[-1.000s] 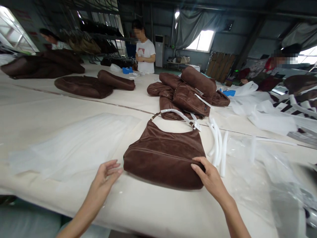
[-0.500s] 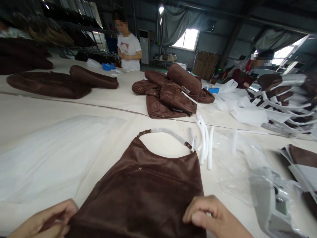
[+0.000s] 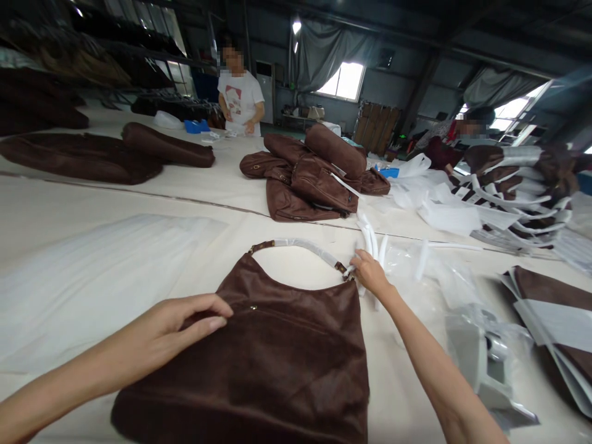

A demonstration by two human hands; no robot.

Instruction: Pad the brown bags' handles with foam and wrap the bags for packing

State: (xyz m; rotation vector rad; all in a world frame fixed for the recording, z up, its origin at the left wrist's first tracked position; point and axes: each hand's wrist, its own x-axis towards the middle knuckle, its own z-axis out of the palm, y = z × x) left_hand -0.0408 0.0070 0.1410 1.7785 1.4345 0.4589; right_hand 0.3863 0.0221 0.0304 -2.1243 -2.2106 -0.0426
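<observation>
A dark brown handbag (image 3: 287,357) lies flat on the pale table in front of me. Its shoulder strap (image 3: 305,246) arches away at the top, mostly covered in clear or white wrapping. Over the bag's upper left side is my left hand (image 3: 194,314), fingers stretched and thumb apart, holding nothing. My right hand (image 3: 367,271) is at the strap's right end, its fingers closed around a loose strip of white wrapping there; the fingertips partly hide it. White foam tubes (image 3: 367,231) lie just behind that hand. A small metal zip pull (image 3: 253,307) shows on the bag.
Stacked brown bags (image 3: 319,179) sit across the table. White sheeting (image 3: 92,283) lies left; clear plastic (image 3: 430,271) and a plastic-covered grey device (image 3: 476,351) lie right. More brown bags (image 3: 555,290) are at the right edge. A person in a white T-shirt (image 3: 240,98) stands behind.
My right hand has moved from the bag's lower right up to the strap's right end and closed there. My left hand has left the lower left edge and opened over the bag.
</observation>
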